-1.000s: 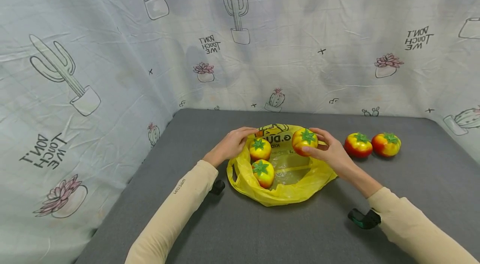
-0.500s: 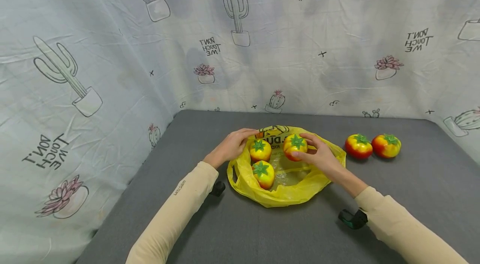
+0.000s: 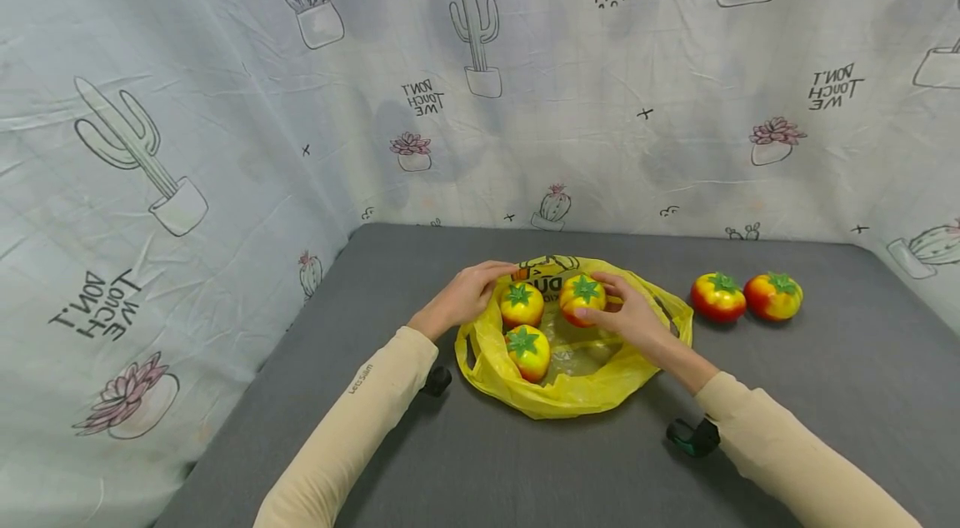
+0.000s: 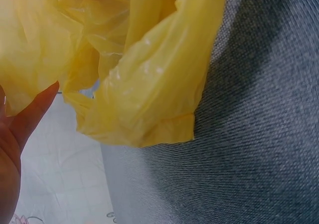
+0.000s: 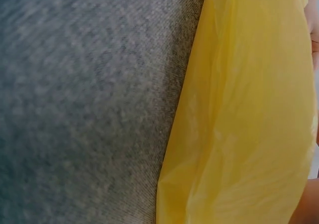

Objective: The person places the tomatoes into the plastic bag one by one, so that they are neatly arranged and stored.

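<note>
Since a second ago the right hand (image 3: 633,320) has carried its tomato (image 3: 582,299) down into the yellow bag (image 3: 570,395), fingers curled around it. The left hand (image 3: 467,295) pinches the bag's far rim. Two tomatoes (image 3: 522,303) lie inside the bag; two more tomatoes (image 3: 717,297) sit right of it.
</note>
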`<state>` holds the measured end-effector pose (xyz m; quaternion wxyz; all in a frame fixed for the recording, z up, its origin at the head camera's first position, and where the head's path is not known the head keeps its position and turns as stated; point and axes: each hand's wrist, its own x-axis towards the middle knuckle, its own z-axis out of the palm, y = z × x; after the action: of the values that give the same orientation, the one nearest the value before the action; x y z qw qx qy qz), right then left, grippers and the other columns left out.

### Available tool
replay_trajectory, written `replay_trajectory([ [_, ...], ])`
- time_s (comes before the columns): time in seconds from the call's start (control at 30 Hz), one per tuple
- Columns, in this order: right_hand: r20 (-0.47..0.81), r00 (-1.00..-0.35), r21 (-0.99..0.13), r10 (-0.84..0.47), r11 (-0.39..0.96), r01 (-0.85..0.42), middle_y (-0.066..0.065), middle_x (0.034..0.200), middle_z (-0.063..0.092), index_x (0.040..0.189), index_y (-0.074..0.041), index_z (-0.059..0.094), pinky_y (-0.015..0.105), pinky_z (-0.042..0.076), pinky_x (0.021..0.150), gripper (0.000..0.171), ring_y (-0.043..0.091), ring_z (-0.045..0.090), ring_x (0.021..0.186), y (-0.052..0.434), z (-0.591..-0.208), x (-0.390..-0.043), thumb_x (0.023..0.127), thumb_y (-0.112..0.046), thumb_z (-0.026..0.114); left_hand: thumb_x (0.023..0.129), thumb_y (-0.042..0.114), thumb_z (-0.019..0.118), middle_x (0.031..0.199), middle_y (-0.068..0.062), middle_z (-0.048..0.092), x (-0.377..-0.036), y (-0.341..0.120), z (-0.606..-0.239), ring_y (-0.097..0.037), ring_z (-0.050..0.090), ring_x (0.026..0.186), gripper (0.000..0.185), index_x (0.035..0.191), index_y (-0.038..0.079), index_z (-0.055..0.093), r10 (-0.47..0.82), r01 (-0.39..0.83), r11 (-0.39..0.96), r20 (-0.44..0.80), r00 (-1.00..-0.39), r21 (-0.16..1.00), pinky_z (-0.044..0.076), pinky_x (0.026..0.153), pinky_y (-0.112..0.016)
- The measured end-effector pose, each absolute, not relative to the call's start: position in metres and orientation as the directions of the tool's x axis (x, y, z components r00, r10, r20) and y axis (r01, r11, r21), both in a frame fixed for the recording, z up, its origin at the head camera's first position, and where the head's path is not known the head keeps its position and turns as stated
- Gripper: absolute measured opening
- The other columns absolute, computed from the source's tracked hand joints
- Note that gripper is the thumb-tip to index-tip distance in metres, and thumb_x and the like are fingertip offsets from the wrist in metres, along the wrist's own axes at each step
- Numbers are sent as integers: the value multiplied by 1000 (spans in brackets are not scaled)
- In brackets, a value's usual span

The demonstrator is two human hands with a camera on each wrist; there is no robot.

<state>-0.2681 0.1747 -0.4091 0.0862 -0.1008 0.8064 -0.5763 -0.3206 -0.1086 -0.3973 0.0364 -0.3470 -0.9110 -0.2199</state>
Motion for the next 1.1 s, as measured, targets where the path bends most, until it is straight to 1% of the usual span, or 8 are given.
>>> replay_trajectory([
  [0.1,-30,-965,-949,-259,312,-54,26,142,34,148,-5,26,44,46,90,79,40,43,120,173,-415,-272,88,-32,70,95,-6,48,136,-9,51,-321,-108,-398,-24,51,119,47,139,11,51,616,648,663,217,-757,375,45,87,-33],
  [0.3,-49,-965,-954,-256,300,-31,25,142,33,148,-4,26,42,47,89,80,39,42,121,170,-419,-276,87,-31,71,95,-7,48,136,-9,51,-320,-109,-398,-23,53,114,48,139,11,51,615,643,666,210,-760,377,44,83,-32],
  [0.47,-79,-967,-950,-242,313,-1,24,141,34,147,-4,27,40,47,89,81,37,43,121,166,-423,-280,86,-33,72,95,-7,48,137,-9,50,-320,-108,-398,-24,52,117,48,139,11,50,618,642,668,201,-760,376,45,86,-33],
  [0.57,-89,-968,-944,-234,329,7,23,141,35,146,-4,28,41,45,91,81,36,44,120,163,-425,-282,85,-33,72,95,-7,48,137,-9,50,-320,-107,-397,-24,51,118,48,139,11,50,620,644,670,199,-759,370,44,88,-33],
  [0.67,-92,-970,-938,-227,346,8,22,141,36,146,-3,29,42,44,92,80,36,44,120,161,-427,-284,86,-33,72,94,-8,47,138,-9,50,-320,-107,-395,-23,53,114,49,139,11,50,620,645,671,200,-759,366,44,84,-32],
  [0.8,-119,-969,-938,-219,343,37,22,142,36,147,-4,28,42,46,91,80,35,43,122,157,-428,-284,86,-31,72,94,-8,47,138,-9,49,-319,-106,-395,-22,54,108,49,140,10,50,622,647,669,202,-757,367,42,79,-32],
  [0.97,-149,-968,-940,-201,333,75,22,142,36,148,-3,26,43,46,92,83,35,42,124,152,-429,-287,86,-31,73,94,-8,48,137,-9,50,-320,-106,-396,-23,51,117,49,139,10,51,618,644,665,205,-759,377,44,87,-33],
  [1.1,-159,-969,-937,-188,338,88,23,140,37,148,-2,26,43,45,92,82,36,43,122,149,-430,-289,86,-31,72,94,-7,48,137,-8,50,-321,-106,-397,-24,50,120,48,139,11,51,617,643,663,207,-759,382,44,91,-34],
])
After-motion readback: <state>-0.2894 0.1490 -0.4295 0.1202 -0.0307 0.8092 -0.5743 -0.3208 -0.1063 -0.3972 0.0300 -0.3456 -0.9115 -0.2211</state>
